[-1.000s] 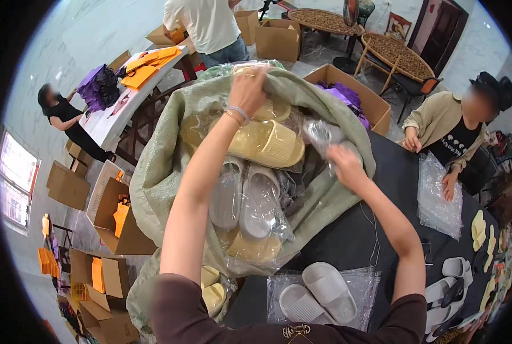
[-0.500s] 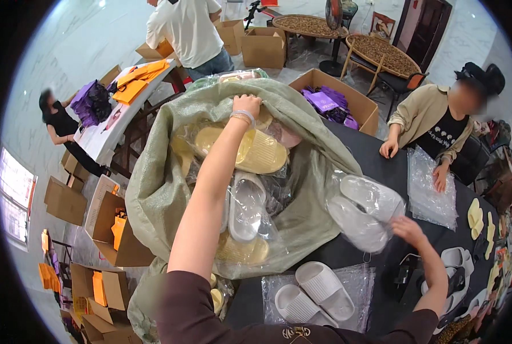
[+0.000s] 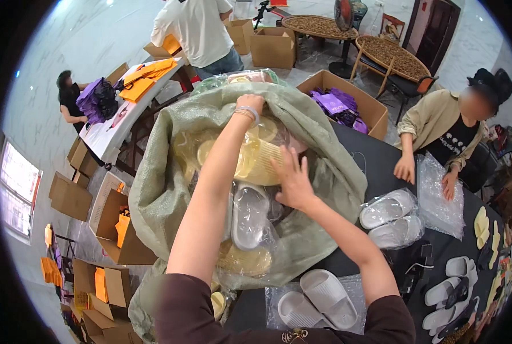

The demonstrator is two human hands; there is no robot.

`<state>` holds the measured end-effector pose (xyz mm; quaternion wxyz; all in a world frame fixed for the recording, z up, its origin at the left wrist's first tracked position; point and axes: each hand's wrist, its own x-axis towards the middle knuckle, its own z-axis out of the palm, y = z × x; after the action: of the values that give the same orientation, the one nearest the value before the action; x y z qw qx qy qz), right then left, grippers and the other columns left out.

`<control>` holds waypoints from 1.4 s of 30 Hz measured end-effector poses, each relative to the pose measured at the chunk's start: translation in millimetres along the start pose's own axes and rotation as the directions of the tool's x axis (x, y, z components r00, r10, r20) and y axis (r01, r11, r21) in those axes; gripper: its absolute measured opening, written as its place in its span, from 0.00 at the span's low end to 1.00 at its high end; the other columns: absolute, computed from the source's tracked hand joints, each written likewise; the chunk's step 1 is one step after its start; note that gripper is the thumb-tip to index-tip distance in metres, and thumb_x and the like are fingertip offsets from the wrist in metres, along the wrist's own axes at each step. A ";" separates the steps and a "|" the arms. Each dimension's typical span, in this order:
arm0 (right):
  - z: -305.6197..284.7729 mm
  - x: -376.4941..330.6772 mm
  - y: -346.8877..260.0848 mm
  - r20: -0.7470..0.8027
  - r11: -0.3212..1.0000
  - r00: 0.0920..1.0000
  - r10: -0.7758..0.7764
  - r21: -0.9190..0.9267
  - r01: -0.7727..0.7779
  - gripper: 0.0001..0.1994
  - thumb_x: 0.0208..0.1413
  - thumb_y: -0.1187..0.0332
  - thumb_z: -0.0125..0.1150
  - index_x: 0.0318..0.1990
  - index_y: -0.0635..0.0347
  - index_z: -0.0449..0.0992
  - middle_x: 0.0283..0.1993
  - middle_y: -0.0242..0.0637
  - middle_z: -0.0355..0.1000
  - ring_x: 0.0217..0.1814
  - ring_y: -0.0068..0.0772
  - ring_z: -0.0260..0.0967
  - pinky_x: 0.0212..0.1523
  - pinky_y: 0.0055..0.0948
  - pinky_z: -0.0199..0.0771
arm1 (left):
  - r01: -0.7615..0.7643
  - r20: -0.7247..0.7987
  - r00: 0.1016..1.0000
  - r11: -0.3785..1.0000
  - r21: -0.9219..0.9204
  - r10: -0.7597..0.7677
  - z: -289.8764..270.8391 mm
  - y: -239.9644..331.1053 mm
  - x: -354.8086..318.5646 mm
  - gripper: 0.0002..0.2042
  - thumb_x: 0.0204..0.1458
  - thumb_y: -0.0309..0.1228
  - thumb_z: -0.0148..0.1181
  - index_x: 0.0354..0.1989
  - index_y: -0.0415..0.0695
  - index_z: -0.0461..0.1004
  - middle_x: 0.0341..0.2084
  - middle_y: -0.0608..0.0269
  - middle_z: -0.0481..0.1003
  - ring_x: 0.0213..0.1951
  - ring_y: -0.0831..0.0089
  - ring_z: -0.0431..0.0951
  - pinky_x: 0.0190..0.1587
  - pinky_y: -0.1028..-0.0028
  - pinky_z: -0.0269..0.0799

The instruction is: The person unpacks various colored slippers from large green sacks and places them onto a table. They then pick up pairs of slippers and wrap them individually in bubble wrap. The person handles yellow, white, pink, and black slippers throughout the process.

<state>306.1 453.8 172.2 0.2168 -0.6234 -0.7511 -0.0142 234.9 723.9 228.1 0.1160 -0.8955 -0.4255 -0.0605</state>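
Observation:
A large pale green woven sack (image 3: 333,172) stands in front of me, its mouth wide. My left hand (image 3: 250,103) grips the far rim of the sack. Inside lie yellow slippers (image 3: 257,163) and grey slippers (image 3: 250,215) in clear plastic bags. My right hand (image 3: 293,178), fingers spread, is over the sack's mouth beside the yellow slippers; whether it touches them I cannot tell. To the sack's right, a bagged grey pair of slippers (image 3: 391,218) rests on the black table. Closer to me, another grey pair (image 3: 319,301) lies on a clear plastic bag.
Across the table's right side a person's hand (image 3: 450,184) rests on clear plastic bags (image 3: 439,200). Loose grey slippers (image 3: 448,286) and yellow slippers (image 3: 481,226) line the right edge. A carton with purple packages (image 3: 376,112) stands behind. Cartons (image 3: 112,229) crowd the left floor.
My right hand has let go of the bagged grey slippers, now on the table right of the sack, and moved left over the sack's mouth. My left hand still grips the rim.

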 end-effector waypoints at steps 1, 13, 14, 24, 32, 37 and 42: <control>6.9 15.2 -9.5 -0.011 0.998 0.999 -0.031 -0.053 0.030 0.52 0.28 0.65 0.69 0.66 0.47 0.44 0.69 0.51 0.33 0.70 0.61 0.30 0.59 0.66 0.42 | 0.006 0.025 1.000 1.000 -0.002 -0.006 3.2 -5.4 -1.3 0.08 0.46 0.32 0.52 0.32 0.48 0.77 0.34 0.53 0.77 0.38 0.57 0.77 0.42 0.63 0.72; -49.2 -41.0 19.5 -0.276 0.958 0.918 -0.285 -0.088 0.271 0.29 0.41 0.78 0.52 0.56 0.45 0.67 0.54 0.45 0.64 0.43 0.43 0.69 0.43 0.33 0.71 | 0.165 0.109 0.984 0.959 -0.231 -0.143 -2.9 -19.0 -6.8 0.11 0.48 0.34 0.51 0.36 0.46 0.77 0.38 0.49 0.75 0.43 0.55 0.75 0.46 0.63 0.69; -68.6 -60.3 25.8 -0.267 0.941 0.906 -0.329 -0.170 0.292 0.27 0.43 0.76 0.53 0.55 0.43 0.68 0.55 0.45 0.64 0.43 0.42 0.70 0.41 0.31 0.71 | 0.194 0.064 0.981 0.942 -0.272 -0.184 -4.0 -23.7 -5.3 0.11 0.48 0.34 0.51 0.37 0.46 0.77 0.38 0.49 0.75 0.43 0.54 0.74 0.46 0.62 0.69; -165.4 -278.3 153.8 0.168 0.843 0.983 -0.068 -0.517 0.147 0.21 0.44 0.71 0.55 0.50 0.42 0.72 0.58 0.44 0.62 0.55 0.46 0.63 0.51 0.41 0.66 | 0.222 0.086 0.968 0.642 -0.734 -0.236 -57.2 -57.2 20.6 0.25 0.48 0.46 0.45 0.42 0.35 0.73 0.41 0.36 0.71 0.47 0.48 0.71 0.48 0.62 0.64; -88.0 -139.6 65.3 0.077 0.972 0.991 0.112 0.197 -0.125 0.29 0.40 0.80 0.51 0.56 0.65 0.61 0.57 0.51 0.61 0.59 0.49 0.60 0.56 0.40 0.62 | 0.335 0.147 0.931 0.620 -0.709 -0.335 -104.7 -52.2 -8.7 0.33 0.44 0.54 0.49 0.41 0.29 0.72 0.40 0.36 0.72 0.48 0.49 0.72 0.49 0.65 0.64; -10.7 -25.9 7.5 -0.230 0.925 0.899 0.374 0.159 -0.344 0.38 0.45 0.72 0.54 0.65 0.63 0.43 0.66 0.58 0.42 0.64 0.61 0.48 0.59 0.57 0.48 | 0.323 0.127 0.932 0.620 -0.715 -0.339 -182.9 -71.9 -21.4 0.26 0.48 0.51 0.49 0.39 0.37 0.73 0.35 0.50 0.76 0.37 0.59 0.75 0.41 0.67 0.68; -9.8 47.5 51.3 -0.485 0.920 0.784 0.387 0.139 -0.368 0.42 0.46 0.69 0.56 0.66 0.63 0.37 0.67 0.60 0.37 0.67 0.65 0.38 0.58 0.71 0.33 | 0.462 0.430 0.886 0.272 -0.844 -0.172 -263.9 -113.1 -75.9 0.18 0.46 0.40 0.59 0.38 0.37 0.73 0.30 0.59 0.76 0.27 0.73 0.76 0.31 0.73 0.75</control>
<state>351.3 506.5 184.6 0.4147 -0.7311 -0.5286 -0.1189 96.7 667.8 484.9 -0.4842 -0.6930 -0.4958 -0.1986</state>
